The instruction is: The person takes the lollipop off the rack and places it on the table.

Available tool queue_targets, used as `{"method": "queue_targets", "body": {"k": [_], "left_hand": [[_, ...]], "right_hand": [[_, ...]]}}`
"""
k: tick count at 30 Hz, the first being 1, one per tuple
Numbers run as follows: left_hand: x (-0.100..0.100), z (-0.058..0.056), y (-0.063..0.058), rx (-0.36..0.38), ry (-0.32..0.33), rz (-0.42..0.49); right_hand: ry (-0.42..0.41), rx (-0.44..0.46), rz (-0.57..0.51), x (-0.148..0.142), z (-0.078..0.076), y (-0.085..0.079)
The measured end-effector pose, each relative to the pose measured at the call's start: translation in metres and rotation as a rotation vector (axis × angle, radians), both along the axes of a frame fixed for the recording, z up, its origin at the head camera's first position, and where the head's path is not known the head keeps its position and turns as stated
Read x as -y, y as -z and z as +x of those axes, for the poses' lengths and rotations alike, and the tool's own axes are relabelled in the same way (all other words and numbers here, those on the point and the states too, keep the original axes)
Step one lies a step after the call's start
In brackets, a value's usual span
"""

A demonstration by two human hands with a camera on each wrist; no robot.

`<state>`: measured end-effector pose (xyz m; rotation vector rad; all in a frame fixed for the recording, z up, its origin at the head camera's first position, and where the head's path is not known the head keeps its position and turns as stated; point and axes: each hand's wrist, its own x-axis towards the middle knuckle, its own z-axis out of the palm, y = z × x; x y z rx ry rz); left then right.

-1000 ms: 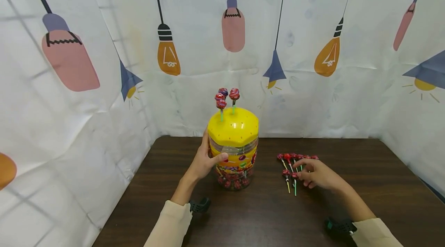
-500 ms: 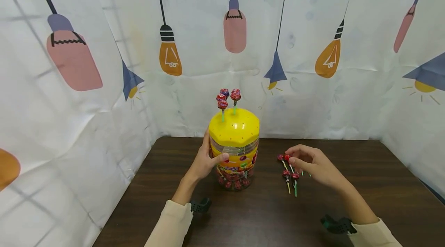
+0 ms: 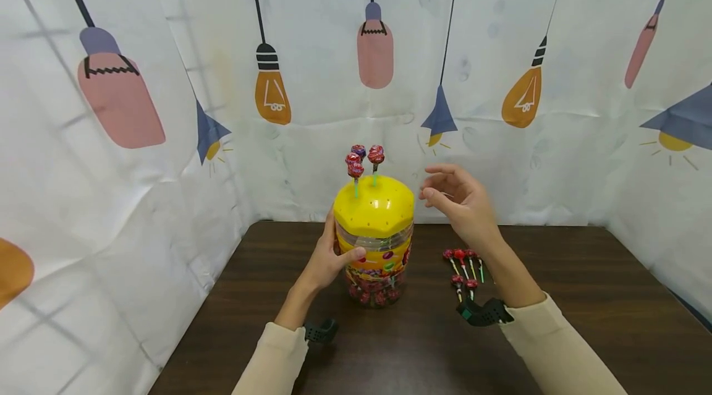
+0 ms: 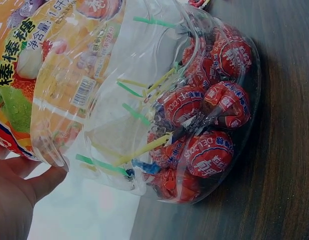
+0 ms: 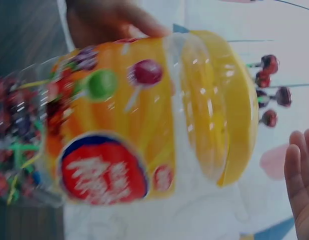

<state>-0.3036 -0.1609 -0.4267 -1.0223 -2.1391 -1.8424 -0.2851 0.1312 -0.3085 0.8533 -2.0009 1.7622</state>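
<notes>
My left hand (image 3: 325, 257) grips the side of a clear candy jar (image 3: 374, 240), thumb across its front label. The jar stands upright on the table, and wrapped lollipops (image 4: 209, 155) fill its bottom. From its yellow holed lid (image 3: 384, 200) several lollipops (image 3: 355, 169) stick up on green sticks. Right of the lid, my right hand (image 3: 467, 206) is raised, thumb and fingers pinching a lollipop by its thin stick (image 3: 448, 194); its candy head is mostly hidden by the fingers. In the right wrist view my right fingers (image 5: 297, 170) are beyond the lid.
Loose lollipops (image 3: 459, 254) lie on the dark table (image 3: 406, 352), right of the jar; the right forearm may cover some. A white cloth (image 3: 311, 166) printed with lamps hangs behind the table.
My right hand has moved from the loose lollipops up and left to beside the jar's lid, carrying a lollipop. The left hand and the jar have stayed in place.
</notes>
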Motion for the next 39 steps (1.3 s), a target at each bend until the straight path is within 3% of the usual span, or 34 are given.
{"method": "queue_targets", "body": {"k": [5, 10, 21, 32, 39], "left_hand": [[0.001, -0.001, 0.000, 0.009, -0.014, -0.005], [0.003, -0.003, 0.001, 0.023, -0.021, -0.013], [0.004, -0.002, 0.000, 0.059, -0.030, -0.022], [0.004, -0.003, 0.002, 0.052, -0.051, -0.038], [0.003, -0.003, 0.003, 0.049, -0.052, -0.034]], "right_hand": [[-0.015, -0.037, 0.033, 0.024, -0.013, -0.019], [-0.022, -0.053, 0.097, 0.042, -0.026, -0.027], [-0.018, -0.042, 0.124, 0.062, -0.041, -0.026], [-0.044, -0.060, 0.107, 0.069, -0.044, -0.024], [-0.017, -0.090, 0.101, 0.072, -0.045, -0.023]]}}
